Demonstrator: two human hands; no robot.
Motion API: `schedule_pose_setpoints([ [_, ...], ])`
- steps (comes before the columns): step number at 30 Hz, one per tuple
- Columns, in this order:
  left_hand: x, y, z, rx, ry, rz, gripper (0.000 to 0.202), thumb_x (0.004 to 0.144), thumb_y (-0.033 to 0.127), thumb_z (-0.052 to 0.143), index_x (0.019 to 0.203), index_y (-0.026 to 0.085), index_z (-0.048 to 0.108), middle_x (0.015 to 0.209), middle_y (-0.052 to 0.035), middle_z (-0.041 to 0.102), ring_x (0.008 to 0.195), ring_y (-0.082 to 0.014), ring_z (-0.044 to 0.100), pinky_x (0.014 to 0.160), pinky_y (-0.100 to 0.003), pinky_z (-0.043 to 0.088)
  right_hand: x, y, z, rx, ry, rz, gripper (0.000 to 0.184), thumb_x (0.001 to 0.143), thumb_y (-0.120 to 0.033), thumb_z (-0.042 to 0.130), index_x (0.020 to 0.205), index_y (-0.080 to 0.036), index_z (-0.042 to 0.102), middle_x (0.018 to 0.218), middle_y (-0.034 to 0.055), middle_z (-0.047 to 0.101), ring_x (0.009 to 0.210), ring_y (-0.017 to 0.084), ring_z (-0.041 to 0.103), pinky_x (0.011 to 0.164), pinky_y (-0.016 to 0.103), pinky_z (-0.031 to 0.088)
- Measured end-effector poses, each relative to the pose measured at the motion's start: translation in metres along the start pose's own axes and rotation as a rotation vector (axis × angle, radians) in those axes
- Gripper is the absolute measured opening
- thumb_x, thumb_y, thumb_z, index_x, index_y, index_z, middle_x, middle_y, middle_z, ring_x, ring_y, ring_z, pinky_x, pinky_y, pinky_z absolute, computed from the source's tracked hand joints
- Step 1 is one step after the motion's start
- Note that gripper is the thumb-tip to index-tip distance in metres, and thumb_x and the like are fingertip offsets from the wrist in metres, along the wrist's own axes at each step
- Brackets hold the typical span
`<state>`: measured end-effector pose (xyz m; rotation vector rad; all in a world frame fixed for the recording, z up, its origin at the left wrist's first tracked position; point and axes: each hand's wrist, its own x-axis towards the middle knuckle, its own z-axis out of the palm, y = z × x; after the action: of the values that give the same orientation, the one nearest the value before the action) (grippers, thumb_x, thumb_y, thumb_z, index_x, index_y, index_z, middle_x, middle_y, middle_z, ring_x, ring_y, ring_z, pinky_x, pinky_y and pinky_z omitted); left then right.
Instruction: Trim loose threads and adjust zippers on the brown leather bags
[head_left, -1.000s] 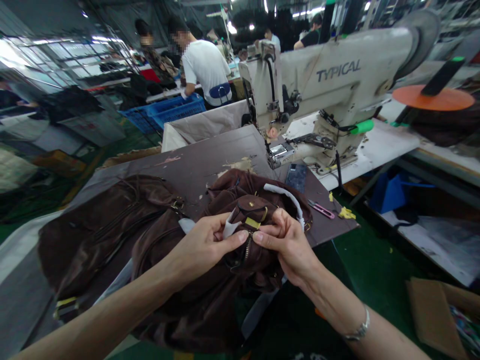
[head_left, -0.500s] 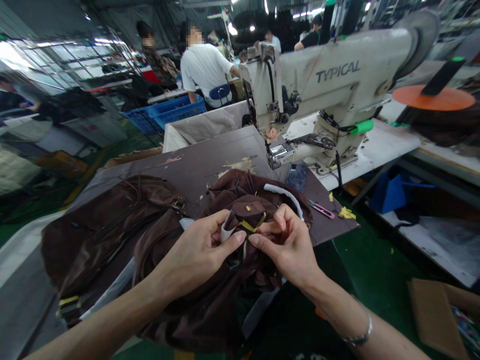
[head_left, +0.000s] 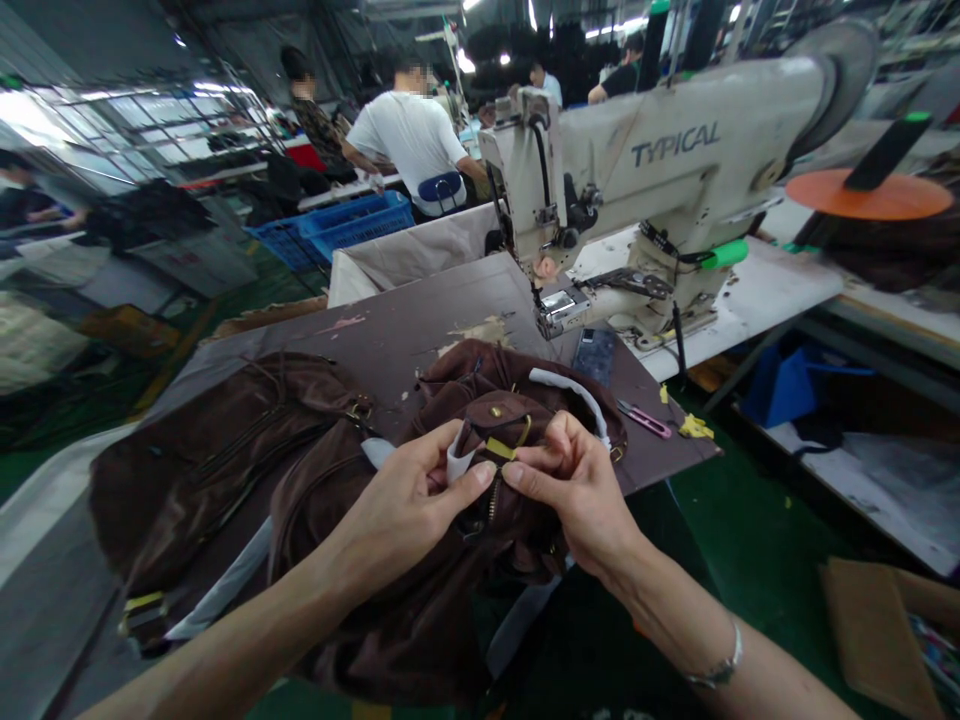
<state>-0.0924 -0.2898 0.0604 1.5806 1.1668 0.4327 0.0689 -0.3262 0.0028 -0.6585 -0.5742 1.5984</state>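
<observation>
A brown bag (head_left: pixel 405 620) hangs over the near edge of the table, with a brass-toothed zipper (head_left: pixel 493 497) between my hands. My left hand (head_left: pixel 420 485) pinches the bag's edge beside a whitish strip (head_left: pixel 459 462), thumb on top. Opposite it, my right hand (head_left: pixel 574 480) has thumb and fingers closed on the bag's edge at the zipper's end. A piece of yellow tape (head_left: pixel 500 449) shows just above both thumbs. Behind it lies a brown flap with a brass stud (head_left: pixel 495 411). The fingertips under the fabric are hidden.
Another brown bag (head_left: pixel 187 460) lies at the left. Pink-handled thread snips (head_left: pixel 646 420) and a phone (head_left: pixel 594 357) rest on the table's right side. A sewing machine (head_left: pixel 675 130) stands behind. Blue crates (head_left: pixel 352 228) and a person in a white shirt (head_left: pixel 412 140) are farther back.
Both hands keep their pinch on the bag. The yellow tape between them now lies flatter and shows more broadly. The person in the white shirt has shifted and leans differently.
</observation>
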Motion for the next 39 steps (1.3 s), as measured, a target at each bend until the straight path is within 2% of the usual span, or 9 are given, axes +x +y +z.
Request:
schedule_pose_setpoints([
  [4,0.0,0.002,0.0,0.01,0.005,-0.006,0.024,0.082,0.026,0.059,0.104,0.017,0.058,0.092,-0.0032,0.066,0.088,-0.0182,0.062,0.075,-0.025,0.051,0.001,-0.002,-0.001,-0.029,-0.013,0.007,0.058,0.062,-0.019,0.085,0.077,-0.024,0.029,0.066,-0.0067,0.061,0.052,0.011,0.057,0.05,0.02,0.04],
  [9,-0.001,-0.003,0.002,0.054,0.018,0.025,0.016,0.084,0.027,0.056,0.097,0.018,0.055,0.086,-0.0006,0.061,0.078,-0.0145,0.056,0.073,-0.024,0.05,0.002,0.002,-0.001,-0.065,-0.008,-0.041,0.056,0.065,-0.013,0.081,0.077,-0.024,0.028,0.063,-0.0091,0.054,0.049,0.007,0.049,0.049,0.018,0.036],
  [15,-0.003,-0.008,0.006,0.182,0.114,0.055,0.018,0.084,0.036,0.055,0.087,0.018,0.055,0.078,-0.0006,0.06,0.07,-0.0148,0.055,0.066,-0.023,0.047,0.0,0.006,0.003,-0.151,0.032,-0.137,0.049,0.07,-0.009,0.075,0.074,-0.022,0.028,0.062,-0.0091,0.053,0.053,0.005,0.047,0.051,0.015,0.034],
  [20,-0.005,-0.004,0.003,0.225,0.084,0.072,0.012,0.085,0.03,0.053,0.088,0.019,0.052,0.079,0.0009,0.057,0.072,-0.0137,0.053,0.065,-0.021,0.045,-0.001,0.001,0.002,-0.044,-0.009,-0.031,0.052,0.065,-0.012,0.081,0.075,-0.022,0.031,0.069,-0.006,0.064,0.056,0.007,0.056,0.053,0.016,0.041],
  [23,-0.006,-0.004,0.002,0.274,0.081,0.082,0.013,0.086,0.031,0.051,0.088,0.018,0.051,0.077,0.0014,0.055,0.07,-0.013,0.051,0.065,-0.022,0.044,0.0,-0.001,0.001,0.006,-0.011,0.008,0.054,0.063,-0.013,0.083,0.075,-0.022,0.031,0.068,-0.0063,0.064,0.055,0.007,0.057,0.054,0.017,0.045],
  [29,-0.007,-0.005,0.002,0.349,0.08,0.113,0.015,0.089,0.034,0.049,0.088,0.019,0.049,0.075,0.0026,0.053,0.069,-0.0127,0.052,0.07,-0.024,0.046,0.001,0.001,0.005,-0.005,0.046,-0.004,0.056,0.061,-0.011,0.082,0.075,-0.023,0.029,0.065,-0.0063,0.065,0.051,0.007,0.057,0.051,0.015,0.044],
  [35,-0.006,-0.008,0.002,0.349,0.113,0.156,0.016,0.086,0.035,0.053,0.087,0.019,0.053,0.072,0.001,0.057,0.067,-0.0138,0.055,0.058,-0.021,0.045,0.0,0.005,0.01,0.061,0.071,-0.021,0.054,0.064,-0.006,0.077,0.074,-0.023,0.027,0.062,-0.0061,0.066,0.05,0.007,0.057,0.053,0.015,0.045],
  [39,-0.005,-0.011,0.002,0.345,0.13,0.168,0.018,0.085,0.036,0.054,0.089,0.018,0.055,0.071,0.0006,0.057,0.067,-0.0139,0.055,0.058,-0.021,0.045,0.001,0.007,0.012,0.063,0.098,-0.05,0.054,0.064,-0.003,0.075,0.073,-0.023,0.025,0.06,-0.008,0.063,0.047,0.005,0.053,0.051,0.013,0.042],
])
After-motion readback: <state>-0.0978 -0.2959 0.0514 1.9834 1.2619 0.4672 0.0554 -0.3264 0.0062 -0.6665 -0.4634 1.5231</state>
